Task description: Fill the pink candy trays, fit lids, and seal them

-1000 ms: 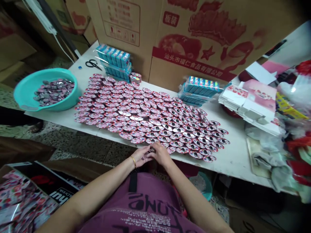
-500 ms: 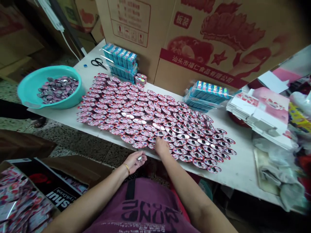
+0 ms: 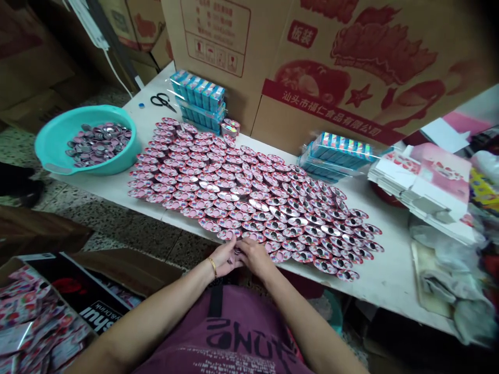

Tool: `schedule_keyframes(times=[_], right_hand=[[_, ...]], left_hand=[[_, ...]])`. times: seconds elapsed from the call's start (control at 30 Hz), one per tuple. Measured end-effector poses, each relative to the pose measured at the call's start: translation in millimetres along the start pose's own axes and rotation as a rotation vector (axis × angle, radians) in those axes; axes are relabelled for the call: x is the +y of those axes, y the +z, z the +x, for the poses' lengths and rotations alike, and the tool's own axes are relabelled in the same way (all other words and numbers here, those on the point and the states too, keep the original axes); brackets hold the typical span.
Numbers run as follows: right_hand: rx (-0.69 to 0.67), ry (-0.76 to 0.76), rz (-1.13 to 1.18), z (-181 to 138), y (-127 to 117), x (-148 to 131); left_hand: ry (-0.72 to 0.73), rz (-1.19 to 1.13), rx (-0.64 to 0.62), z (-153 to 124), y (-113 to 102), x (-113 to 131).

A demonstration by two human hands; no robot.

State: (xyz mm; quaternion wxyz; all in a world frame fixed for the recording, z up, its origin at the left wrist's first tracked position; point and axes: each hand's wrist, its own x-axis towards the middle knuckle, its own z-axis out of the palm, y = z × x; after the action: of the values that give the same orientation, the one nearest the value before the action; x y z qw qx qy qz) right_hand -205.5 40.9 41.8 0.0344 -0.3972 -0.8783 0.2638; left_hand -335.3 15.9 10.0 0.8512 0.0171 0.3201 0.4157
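My left hand [image 3: 225, 258] and my right hand [image 3: 254, 255] meet fingertip to fingertip at the near edge of the white table [image 3: 384, 270], just below the front row of pink oval trays [image 3: 249, 200]. The left hand is cupped, fingers curled around small things I cannot make out. My right hand's fingers pinch into that cupped palm. Several rows of the pink trays cover the table; those on the right hold dark round discs, those on the left look bare.
A teal basin [image 3: 52, 150] of round discs sits at the table's left end. Scissors [image 3: 162, 101] and blue box packs [image 3: 200, 99] lie at the back, more blue packs [image 3: 337, 151] and pink cartons [image 3: 424, 182] to the right. Big cardboard boxes [image 3: 331, 67] stand behind.
My right hand has drawn back from the front tray row to my left hand, which rose to the table edge. The two hands now touch.
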Motion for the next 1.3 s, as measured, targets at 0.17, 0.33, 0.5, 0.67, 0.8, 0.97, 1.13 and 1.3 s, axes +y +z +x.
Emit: schedule_keyframes(times=[0.17, 0.33, 0.5, 0.67, 0.8, 0.97, 1.13, 1.3], right_hand=[[0.136, 0.290, 0.020, 16.6, -10.5, 23.1], [0.032, 0.679, -0.253, 58.8, -25.3, 46.8], [-0.104, 0.732, -0.355, 87.4, -29.5, 53.5], [-0.030, 0.709, -0.331, 68.9, -32.7, 35.3], [0.200, 0.343, 0.006, 40.1, -11.3, -11.7], [0.371, 0.280, 0.430, 31.3, 13.1, -37.1], [0.377, 0.238, 0.521, 17.7, 2.6, -28.2], [0.461, 0.358, 0.352, -0.2, -16.4, 3.2]], left_hand=[[-0.088, 0.155, 0.156, -5.2, -7.5, 7.1], [0.028, 0.033, 0.278, -13.7, -21.7, 19.5], [0.076, -0.187, 0.112, -23.5, -20.5, 34.3], [0.112, -0.235, 0.066, -18.8, -10.1, 43.2], [0.102, -0.163, 0.045, -8.3, -1.4, 47.7], [0.011, -0.038, 0.122, 1.8, 18.6, 46.2], [0.046, -0.008, 0.249, 16.5, 39.4, 33.2], [0.218, -0.031, 0.322, 27.0, 52.4, 34.0]])
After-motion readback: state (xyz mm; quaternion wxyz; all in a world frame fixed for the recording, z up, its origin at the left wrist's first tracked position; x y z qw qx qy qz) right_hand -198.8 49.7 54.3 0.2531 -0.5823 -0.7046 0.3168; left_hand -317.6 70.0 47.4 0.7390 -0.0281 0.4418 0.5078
